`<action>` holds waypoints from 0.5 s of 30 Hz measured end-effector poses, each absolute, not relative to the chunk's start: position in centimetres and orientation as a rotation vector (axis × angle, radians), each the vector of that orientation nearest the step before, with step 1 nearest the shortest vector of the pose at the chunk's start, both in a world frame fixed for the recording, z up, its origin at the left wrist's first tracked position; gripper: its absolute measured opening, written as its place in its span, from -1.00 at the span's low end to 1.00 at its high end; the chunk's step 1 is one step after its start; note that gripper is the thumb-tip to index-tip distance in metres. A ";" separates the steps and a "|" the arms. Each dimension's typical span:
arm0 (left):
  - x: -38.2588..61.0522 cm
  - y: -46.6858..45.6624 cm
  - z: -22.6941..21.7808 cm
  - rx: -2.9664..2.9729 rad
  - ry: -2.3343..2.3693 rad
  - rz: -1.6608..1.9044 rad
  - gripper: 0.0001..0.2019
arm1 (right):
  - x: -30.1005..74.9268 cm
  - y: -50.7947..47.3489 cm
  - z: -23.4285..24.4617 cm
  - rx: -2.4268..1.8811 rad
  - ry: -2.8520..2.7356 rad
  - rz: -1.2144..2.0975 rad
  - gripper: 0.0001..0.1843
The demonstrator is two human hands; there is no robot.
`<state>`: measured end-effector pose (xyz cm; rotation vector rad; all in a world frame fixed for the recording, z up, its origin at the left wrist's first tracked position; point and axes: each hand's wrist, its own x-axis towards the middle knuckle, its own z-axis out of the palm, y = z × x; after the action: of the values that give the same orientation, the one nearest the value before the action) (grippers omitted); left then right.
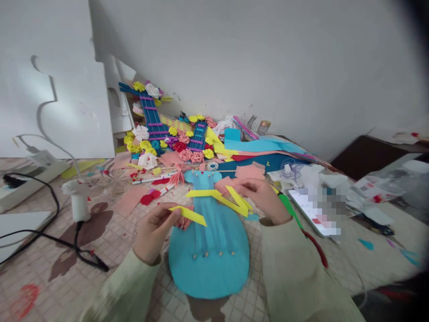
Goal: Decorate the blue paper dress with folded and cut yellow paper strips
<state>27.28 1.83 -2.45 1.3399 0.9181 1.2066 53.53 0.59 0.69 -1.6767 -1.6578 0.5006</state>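
Observation:
A light blue felt dress shape [209, 255] lies flat on the tiled surface in front of me. My left hand [154, 232] is closed in a pinch on one end of a yellow paper strip [189, 214], just left of the dress. My right hand [263, 199] is closed on the far end of a longer zigzag-folded yellow strip [221, 197] that crosses the top of the dress. Small pink paper pieces [183, 221] sit under my left fingers.
A blue craft ladder with paper flowers [157, 129] leans at the back among coloured paper scraps. A white glue gun [78, 201] with a black cable stands to the left. A phone [313, 208] lies right of my right hand. A power strip [30, 174] sits far left.

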 end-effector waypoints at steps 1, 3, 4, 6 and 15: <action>27.2 1.9 -2.6 1.356 0.929 1.202 -0.88 | 54.7 0.8 0.3 -1.732 -1.636 0.444 -0.79; 27.1 1.9 -2.8 1.376 0.943 1.188 -0.88 | 56.3 1.4 -0.9 -1.811 -1.634 0.441 -0.80; 27.1 2.0 -2.9 1.376 0.947 1.184 -0.88 | 56.8 1.7 -1.6 -1.837 -1.651 0.464 -0.82; 27.1 1.9 -3.1 1.367 0.946 1.176 -0.86 | 57.2 2.2 -3.1 -1.871 -1.682 0.506 -0.86; 27.5 1.9 -3.1 1.376 0.940 1.140 -0.83 | 56.7 3.2 -4.5 -1.856 -1.708 0.547 -0.85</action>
<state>27.52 1.90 -3.06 1.3764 0.9400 1.1404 56.71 3.19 -4.52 -1.8558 -1.7076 0.5473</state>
